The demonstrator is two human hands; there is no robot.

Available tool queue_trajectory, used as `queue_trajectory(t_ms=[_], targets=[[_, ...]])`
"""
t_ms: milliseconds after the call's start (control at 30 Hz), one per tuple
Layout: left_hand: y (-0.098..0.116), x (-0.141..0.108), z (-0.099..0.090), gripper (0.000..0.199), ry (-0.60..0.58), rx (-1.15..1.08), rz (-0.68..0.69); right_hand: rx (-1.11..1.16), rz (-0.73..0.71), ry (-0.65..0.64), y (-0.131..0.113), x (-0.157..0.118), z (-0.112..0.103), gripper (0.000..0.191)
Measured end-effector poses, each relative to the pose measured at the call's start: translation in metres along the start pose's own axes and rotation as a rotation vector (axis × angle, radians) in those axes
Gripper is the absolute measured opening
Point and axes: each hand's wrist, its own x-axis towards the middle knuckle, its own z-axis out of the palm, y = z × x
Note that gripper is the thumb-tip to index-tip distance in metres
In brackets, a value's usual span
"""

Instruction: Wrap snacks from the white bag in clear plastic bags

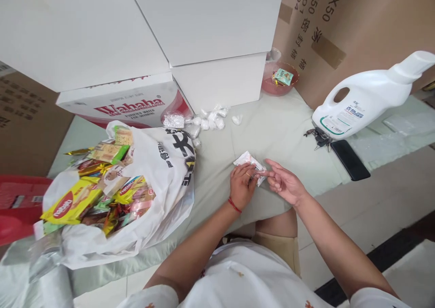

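Observation:
On the pale green cloth in front of me lies a small white and pink snack packet [247,157]. My left hand [242,181], with a ring and a red wrist cord, rests over its near side, fingers curled and holding it down. My right hand [283,181] is at the packet's right edge, palm partly turned up. One finger of it reaches the wrapper while the others are spread, with nothing seen in its grasp. The packet's lower part is partly covered by my fingers.
A white plastic bag [163,185] full of wrapped snacks stands at left. Crumpled clear wrappings [212,118] lie by the Wahaha carton [125,104]. A pink bowl [277,89] sits at the back. On the right are a detergent bottle [367,99], keys [319,138] and a phone [350,161].

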Motion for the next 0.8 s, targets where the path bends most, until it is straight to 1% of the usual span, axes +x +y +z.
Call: queue_trajectory(t_ms=[33, 67, 100, 167, 200, 233, 267, 300, 333, 367, 400, 467, 500, 567, 633, 667, 700, 733, 800], targets=[[0.001, 0.001, 0.001, 0.009, 0.023, -0.015, -0.019, -0.051, -0.019, -0.010, 0.000, -0.001, -0.002, 0.064], [0.001, 0.002, 0.002, 0.008, 0.048, -0.037, -0.038, -0.136, -0.069, 0.005, -0.001, -0.002, -0.005, 0.060], [0.001, 0.003, 0.003, 0.009, 0.069, -0.067, -0.057, -0.253, -0.156, 0.044, -0.001, -0.003, -0.008, 0.055], [-0.001, 0.003, 0.005, 0.009, 0.106, -0.161, -0.105, -0.580, -0.414, 0.110, -0.003, -0.004, -0.015, 0.044], [-0.003, 0.003, 0.007, 0.004, 0.122, -0.222, -0.142, -0.776, -0.557, 0.089, -0.004, -0.004, -0.019, 0.040], [-0.005, 0.003, 0.008, 0.003, 0.135, -0.286, -0.184, -0.976, -0.681, 0.019, -0.005, -0.002, -0.023, 0.039], [-0.008, 0.002, 0.008, 0.011, 0.144, -0.347, -0.227, -1.167, -0.770, -0.088, -0.005, 0.000, -0.026, 0.041], [-0.010, 0.002, 0.008, 0.019, 0.145, -0.397, -0.265, -1.333, -0.821, -0.202, -0.003, 0.004, -0.028, 0.046], [-0.012, 0.002, 0.008, 0.027, 0.140, -0.428, -0.289, -1.463, -0.844, -0.289, -0.001, 0.008, -0.030, 0.051], [-0.014, 0.002, 0.007, 0.034, 0.126, -0.433, -0.293, -1.555, -0.855, -0.327, 0.003, 0.013, -0.031, 0.055], [-0.016, 0.002, 0.005, 0.039, 0.111, -0.411, -0.281, -1.612, -0.864, -0.327, 0.007, 0.018, -0.031, 0.057], [-0.016, 0.000, -0.001, 0.045, 0.090, -0.322, -0.227, -1.642, -0.896, -0.292, 0.014, 0.027, -0.030, 0.057], [-0.015, -0.002, -0.005, 0.046, 0.069, -0.275, -0.178, -1.637, -0.908, -0.283, 0.016, 0.030, -0.029, 0.056], [-0.012, -0.007, -0.014, 0.053, -0.047, -0.204, -0.024, -1.622, -0.911, -0.276, 0.014, 0.034, -0.026, 0.054], [-0.008, -0.011, -0.023, 0.066, -0.190, -0.130, 0.133, -1.596, -0.893, -0.287, 0.005, 0.035, -0.019, 0.051], [-0.007, -0.012, -0.026, 0.071, -0.230, -0.081, 0.180, -1.562, -0.884, -0.306, 0.000, 0.035, -0.015, 0.049], [-0.006, -0.011, -0.028, 0.071, -0.232, -0.033, 0.195, -1.512, -0.876, -0.332, -0.005, 0.035, -0.010, 0.046], [-0.006, -0.009, -0.029, 0.066, -0.200, 0.002, 0.181, -1.449, -0.870, -0.354, -0.010, 0.036, -0.005, 0.043], [-0.008, 0.000, -0.031, 0.048, -0.119, -0.010, 0.126, -1.294, -0.836, -0.361, -0.017, 0.038, 0.003, 0.037]])
